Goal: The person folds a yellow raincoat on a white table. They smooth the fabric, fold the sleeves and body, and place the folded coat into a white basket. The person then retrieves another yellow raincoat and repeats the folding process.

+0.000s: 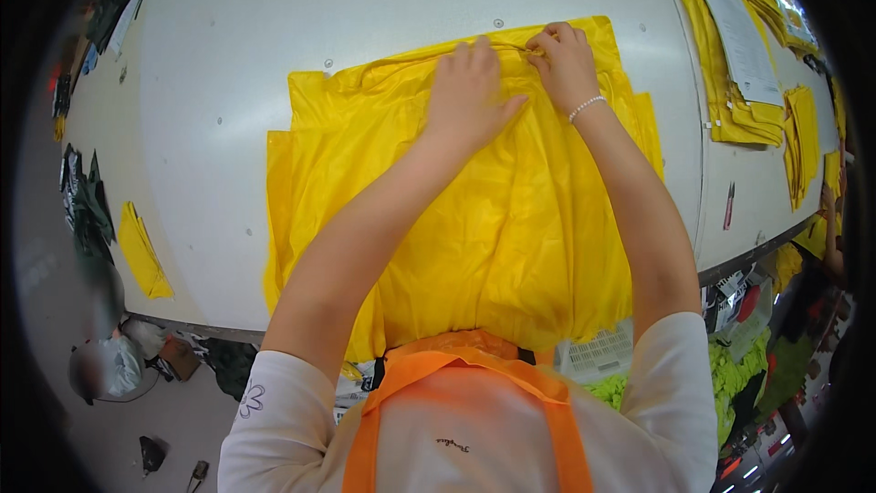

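Observation:
A large piece of shiny yellow fabric (474,210) lies spread over the white table in front of me, its lower part hanging over the near edge toward my orange apron. A rolled or gathered fold runs along its far edge. My left hand (467,91) rests on the fabric just below that fold, fingers stretched forward and thumb out to the right, slightly blurred. Beside it on the right, my right hand (563,59) has bent fingers pinched on the gathered fold near the far right corner. A beaded bracelet circles my right wrist.
Stacked yellow pieces (721,82) with a printed paper sheet (739,36) lie at the far right. Small red-handled snippers (729,205) lie nearer. A folded yellow piece (141,251) is at the left. Below the right edge are a white crate (598,356) and lime-green cloth (735,370).

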`<action>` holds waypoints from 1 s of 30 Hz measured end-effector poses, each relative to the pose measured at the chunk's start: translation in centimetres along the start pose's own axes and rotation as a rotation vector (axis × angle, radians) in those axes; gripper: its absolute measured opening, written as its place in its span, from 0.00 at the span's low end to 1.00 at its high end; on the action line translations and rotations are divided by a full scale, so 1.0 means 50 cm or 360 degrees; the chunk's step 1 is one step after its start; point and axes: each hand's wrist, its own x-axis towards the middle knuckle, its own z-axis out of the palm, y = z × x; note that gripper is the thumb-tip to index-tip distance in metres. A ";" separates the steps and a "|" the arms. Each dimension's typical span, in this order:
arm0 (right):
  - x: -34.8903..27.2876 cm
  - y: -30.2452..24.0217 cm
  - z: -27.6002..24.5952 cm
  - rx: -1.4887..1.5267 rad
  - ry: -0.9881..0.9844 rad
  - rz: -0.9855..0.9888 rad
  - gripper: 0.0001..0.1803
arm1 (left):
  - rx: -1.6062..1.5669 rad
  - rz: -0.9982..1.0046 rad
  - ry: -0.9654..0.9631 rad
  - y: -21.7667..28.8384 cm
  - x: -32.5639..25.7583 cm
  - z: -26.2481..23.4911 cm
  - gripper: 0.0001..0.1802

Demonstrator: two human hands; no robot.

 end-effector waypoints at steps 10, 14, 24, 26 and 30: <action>0.006 -0.008 -0.023 0.0450 0.0130 -0.0103 0.05 | -0.0694 -0.0342 0.0327 -0.004 0.061 0.069 0.20; 0.010 -0.018 -0.037 0.0571 0.0137 -0.0075 0.06 | -0.0963 -0.0712 0.0238 0.004 0.086 0.069 0.19; 0.010 -0.001 -0.060 0.0700 0.0219 -0.0129 0.08 | -0.0750 -0.0429 0.0332 -0.011 0.085 0.041 0.09; 0.015 -0.001 -0.060 0.0622 0.0279 -0.0241 0.06 | -0.0547 -0.0345 0.0420 -0.013 0.077 0.030 0.08; 0.020 -0.013 -0.050 0.0545 0.0306 -0.0297 0.05 | -0.0461 -0.0440 0.0299 -0.001 0.076 0.013 0.07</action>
